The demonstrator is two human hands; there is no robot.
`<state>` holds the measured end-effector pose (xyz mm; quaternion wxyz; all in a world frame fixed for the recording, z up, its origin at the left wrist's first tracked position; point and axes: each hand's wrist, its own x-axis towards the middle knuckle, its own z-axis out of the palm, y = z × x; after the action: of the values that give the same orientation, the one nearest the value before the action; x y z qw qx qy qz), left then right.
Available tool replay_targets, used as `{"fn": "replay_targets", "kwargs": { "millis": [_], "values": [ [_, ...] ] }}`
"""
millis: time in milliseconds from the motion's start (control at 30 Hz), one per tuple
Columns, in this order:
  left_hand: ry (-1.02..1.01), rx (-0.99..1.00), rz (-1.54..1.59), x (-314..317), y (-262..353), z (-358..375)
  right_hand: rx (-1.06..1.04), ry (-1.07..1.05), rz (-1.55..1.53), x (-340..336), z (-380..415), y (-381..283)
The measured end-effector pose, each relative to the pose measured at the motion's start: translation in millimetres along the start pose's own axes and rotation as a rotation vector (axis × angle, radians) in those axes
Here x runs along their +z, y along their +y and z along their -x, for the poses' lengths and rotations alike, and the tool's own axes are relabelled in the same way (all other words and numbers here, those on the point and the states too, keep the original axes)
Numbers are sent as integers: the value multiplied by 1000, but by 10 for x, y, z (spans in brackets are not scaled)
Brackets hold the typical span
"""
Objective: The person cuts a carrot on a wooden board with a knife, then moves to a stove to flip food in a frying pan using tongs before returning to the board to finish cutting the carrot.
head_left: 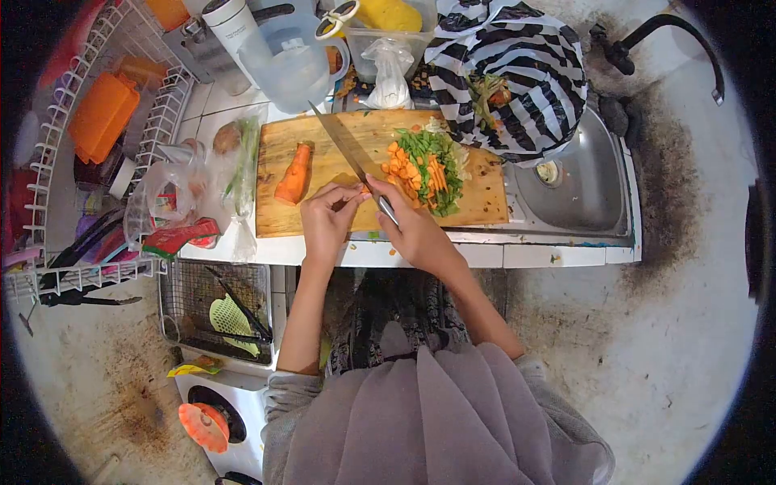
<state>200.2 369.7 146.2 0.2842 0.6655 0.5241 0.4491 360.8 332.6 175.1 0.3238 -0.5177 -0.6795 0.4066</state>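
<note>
My right hand (420,232) is closed round the handle of a kitchen knife (339,139), its long blade slanting up and left over the wooden cutting board (279,139). Close beside the blade, the fingers of my left hand (326,222) pinch a small orange bit that looks like a carrot piece (365,189), mostly hidden by the fingertips. A peeled carrot chunk (293,175) lies on the board to the left. To the right sits a heap of cut carrot (408,171) with chopped green vegetable (436,149) and pale shreds at its edge.
A striped plastic bag (517,73) with scraps overhangs the steel sink (594,182). Behind the board stand a clear jug (293,73), a tub (388,40) and a knotted bag of white stuff (390,77). Plastic bags (174,198) and a wire rack (158,137) are left.
</note>
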Motion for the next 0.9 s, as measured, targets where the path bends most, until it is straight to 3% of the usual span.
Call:
{"fn": "replay_targets", "kwargs": {
  "millis": [233,367,467,533,700,767,900],
  "values": [
    [-17,-34,-27,-7,17,18,69,42,387,134,35,-65],
    [30,14,15,-3,28,36,58,27,428,96,244,8],
    [24,-17,12,-20,8,53,-107,189,307,-21,376,155],
    [10,-86,77,-42,-25,81,26,203,190,-132,400,149],
    [85,-114,217,-63,-50,87,72,169,69,-158,425,26],
    [97,-122,262,-72,-61,104,-276,239,107,-6,379,180],
    [65,-98,191,-106,-92,161,-140,144,66,50,419,145]
  ]
}}
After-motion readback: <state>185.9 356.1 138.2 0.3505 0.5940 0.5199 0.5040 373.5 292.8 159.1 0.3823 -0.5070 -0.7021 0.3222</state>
